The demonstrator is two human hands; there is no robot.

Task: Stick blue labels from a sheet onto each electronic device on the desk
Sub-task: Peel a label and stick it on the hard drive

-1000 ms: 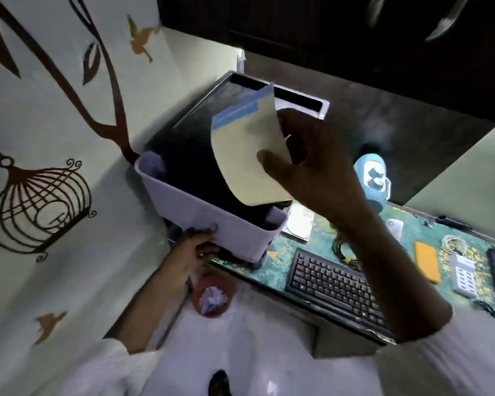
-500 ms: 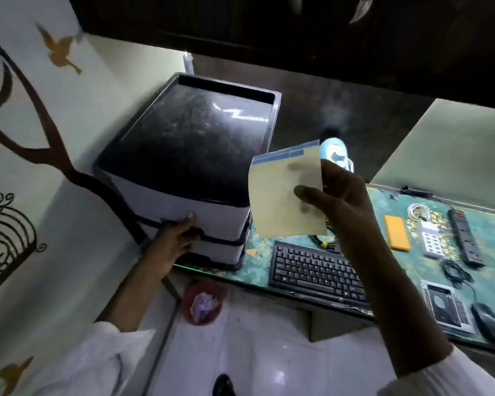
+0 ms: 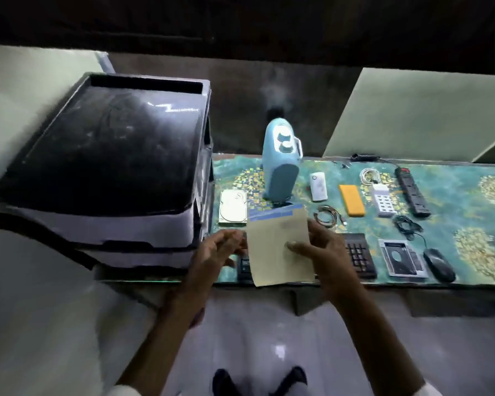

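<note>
My right hand (image 3: 316,248) pinches the label sheet (image 3: 272,247), a tan backing with blue labels left along its top edge, above the black keyboard (image 3: 357,257). My left hand (image 3: 222,252) hovers open just left of the sheet, fingers spread. The big printer (image 3: 112,167) stands at the desk's left end. Behind the sheet are a hard drive (image 3: 232,207) and a light blue humidifier (image 3: 282,164). To the right lie a white remote (image 3: 318,186), an orange power bank (image 3: 352,200), a white charger hub (image 3: 382,200), a black power strip (image 3: 412,191), a drive caddy (image 3: 402,261) and a black mouse (image 3: 439,264).
The desk (image 3: 455,201) has a teal patterned cover and runs to the right edge. Coiled cables (image 3: 327,218) lie behind the keyboard and near the mouse. A wall closes the left side; dark cabinets hang above. My shoes show on the pale floor below.
My left hand has let go of the printer and moved right toward the sheet. The right hand lowered the sheet over the keyboard. The view swung right.
</note>
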